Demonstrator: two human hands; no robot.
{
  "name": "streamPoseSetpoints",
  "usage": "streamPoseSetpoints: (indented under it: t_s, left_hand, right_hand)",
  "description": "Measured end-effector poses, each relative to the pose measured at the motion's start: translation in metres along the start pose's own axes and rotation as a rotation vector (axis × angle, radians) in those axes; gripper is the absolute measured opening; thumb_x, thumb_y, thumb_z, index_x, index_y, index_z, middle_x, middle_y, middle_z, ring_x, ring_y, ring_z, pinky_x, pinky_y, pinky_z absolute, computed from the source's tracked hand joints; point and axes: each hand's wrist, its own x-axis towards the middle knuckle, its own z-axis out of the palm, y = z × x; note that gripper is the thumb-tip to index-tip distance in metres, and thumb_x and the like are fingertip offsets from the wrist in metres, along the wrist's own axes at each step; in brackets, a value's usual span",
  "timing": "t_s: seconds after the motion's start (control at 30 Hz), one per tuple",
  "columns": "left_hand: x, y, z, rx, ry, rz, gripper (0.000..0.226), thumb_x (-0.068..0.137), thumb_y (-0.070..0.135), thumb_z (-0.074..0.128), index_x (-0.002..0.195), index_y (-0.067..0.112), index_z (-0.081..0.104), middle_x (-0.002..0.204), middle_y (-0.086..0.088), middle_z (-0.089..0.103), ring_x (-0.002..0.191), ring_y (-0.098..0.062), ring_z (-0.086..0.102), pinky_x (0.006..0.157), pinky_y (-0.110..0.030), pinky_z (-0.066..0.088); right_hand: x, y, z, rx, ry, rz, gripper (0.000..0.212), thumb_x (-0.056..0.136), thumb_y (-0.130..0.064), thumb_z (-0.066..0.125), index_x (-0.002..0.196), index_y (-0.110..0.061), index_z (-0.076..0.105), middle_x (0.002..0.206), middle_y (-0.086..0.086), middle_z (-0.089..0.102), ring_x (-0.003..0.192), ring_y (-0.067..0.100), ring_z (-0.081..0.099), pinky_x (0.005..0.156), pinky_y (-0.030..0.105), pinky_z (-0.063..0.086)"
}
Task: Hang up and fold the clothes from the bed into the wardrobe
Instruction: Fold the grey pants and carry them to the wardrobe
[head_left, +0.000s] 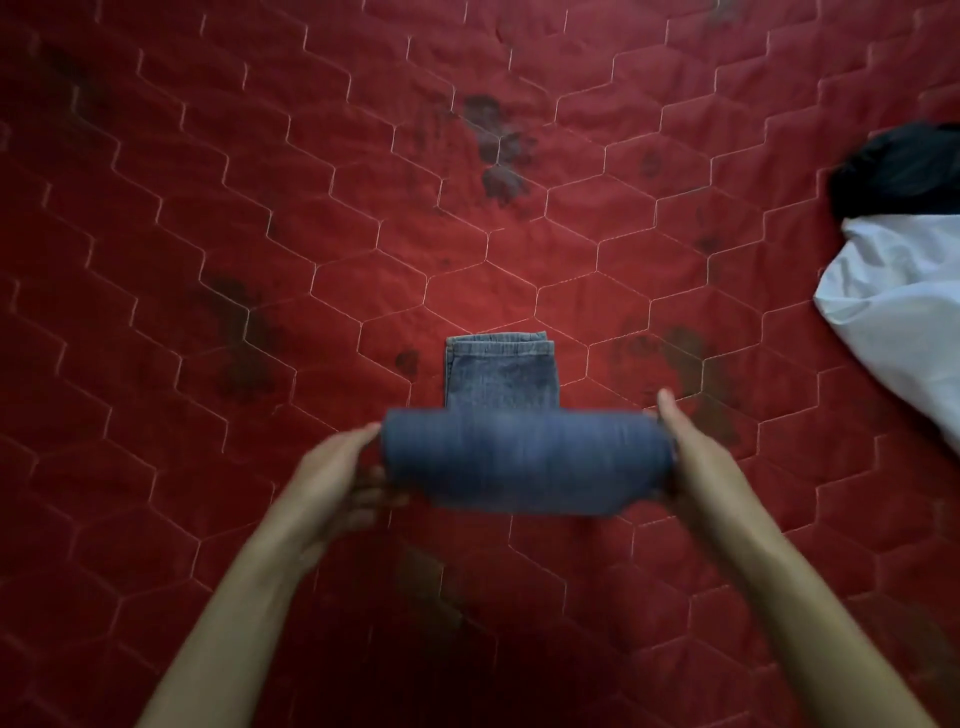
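The blue denim jeans (524, 462) lie at the centre of the red hexagon-quilted bedspread (260, 234). A thick, blurred fold is lifted crosswise, and a narrow hemmed leg end points to 12 o'clock. The left hand (337, 478) curls around the fold's 9 o'clock end. The right hand (693, 449) clasps the 3 o'clock end, its fingers hidden. A white cloth (904, 312) and a black cloth (898, 171) lie at 3 o'clock.

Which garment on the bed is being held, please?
The blue jeans, between left hand and right hand; the white garment and black garment lie untouched at right.
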Motion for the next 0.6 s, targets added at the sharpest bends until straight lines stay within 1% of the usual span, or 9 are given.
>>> streamPoseSetpoints:
  t_s: [0.07,0.1,0.17,0.2,0.27,0.33,0.43,0.5,0.6]
  left_hand:
    - [0.013,0.016,0.008,0.086,0.153,0.095,0.017,0.101,0.035,0.048,0.104,0.023,0.06,0.077,-0.006,0.076,0.066,-0.019,0.069,0.059,-0.03,0.045]
    - [0.021,0.02,0.017,0.145,0.241,0.141,0.022,0.1,0.036,0.049,0.105,0.018,0.062,0.082,-0.005,0.076,0.074,-0.022,0.07,0.063,-0.032,0.049]
    - [0.038,0.019,0.041,0.429,0.469,0.322,0.03,0.099,0.036,0.049,0.113,0.013,0.062,0.102,-0.005,0.073,0.098,-0.029,0.066,0.081,-0.037,0.05]
    - [0.045,0.017,0.055,0.564,0.556,0.485,0.032,0.099,0.035,0.049,0.12,0.012,0.059,0.115,-0.008,0.068,0.11,-0.031,0.061,0.09,-0.04,0.047]
    - [0.062,0.018,0.082,0.752,0.547,0.833,0.042,0.098,0.03,0.049,0.135,0.01,0.052,0.136,-0.013,0.056,0.129,-0.031,0.048,0.107,-0.044,0.039]
    - [0.091,0.024,0.1,0.959,0.468,1.054,0.051,0.097,0.031,0.047,0.144,0.01,0.046,0.15,-0.014,0.044,0.141,-0.032,0.037,0.114,-0.049,0.032]
    - [0.129,0.028,0.117,1.26,0.327,1.062,0.059,0.098,0.035,0.035,0.154,0.02,0.032,0.163,-0.011,0.024,0.151,-0.028,0.02,0.115,-0.058,0.023]
    - [0.152,0.022,0.122,1.303,0.343,1.054,0.06,0.099,0.038,0.031,0.157,0.025,0.021,0.166,-0.006,0.012,0.153,-0.024,0.01,0.116,-0.062,0.015]
    - [0.171,0.01,0.122,1.329,0.419,1.078,0.063,0.098,0.04,0.034,0.158,0.029,0.017,0.166,-0.006,0.009,0.153,-0.024,0.008,0.115,-0.067,0.011]
  right_hand:
    - [0.015,-0.024,0.014,-0.033,0.044,-0.152,0.05,0.093,-0.062,0.047,0.111,-0.021,0.068,0.105,-0.004,0.074,0.098,0.014,0.069,0.084,0.032,0.053]
    - [0.024,-0.028,0.024,-0.119,0.133,-0.258,0.044,0.097,-0.054,0.047,0.117,-0.02,0.066,0.111,-0.003,0.071,0.102,0.013,0.066,0.086,0.029,0.049]
    - [0.043,-0.027,0.045,-0.437,0.371,-0.54,0.036,0.1,-0.036,0.05,0.126,-0.013,0.061,0.127,0.005,0.06,0.118,0.019,0.055,0.1,0.034,0.042]
    - [0.054,-0.023,0.058,-0.618,0.421,-0.667,0.038,0.097,-0.027,0.052,0.13,-0.009,0.057,0.136,0.01,0.053,0.126,0.025,0.048,0.108,0.038,0.037]
    - [0.08,-0.012,0.084,-0.877,0.362,-0.795,0.046,0.094,-0.016,0.052,0.138,-0.004,0.048,0.151,0.018,0.038,0.14,0.031,0.035,0.115,0.043,0.029]
    - [0.108,-0.01,0.104,-1.046,0.286,-0.835,0.053,0.095,-0.02,0.045,0.146,-0.005,0.04,0.159,0.017,0.027,0.148,0.03,0.025,0.119,0.045,0.022]
    - [0.144,-0.004,0.118,-1.262,0.221,-0.852,0.059,0.1,-0.03,0.029,0.154,-0.006,0.026,0.163,0.013,0.019,0.152,0.025,0.013,0.123,0.045,0.011]
    - [0.163,0.005,0.118,-1.286,0.225,-0.871,0.061,0.101,-0.031,0.03,0.156,-0.007,0.02,0.164,0.011,0.014,0.153,0.024,0.007,0.124,0.045,0.008]
    - [0.177,0.015,0.12,-1.291,0.245,-0.933,0.062,0.1,-0.031,0.033,0.156,-0.007,0.019,0.165,0.01,0.013,0.153,0.022,0.005,0.124,0.044,0.008]
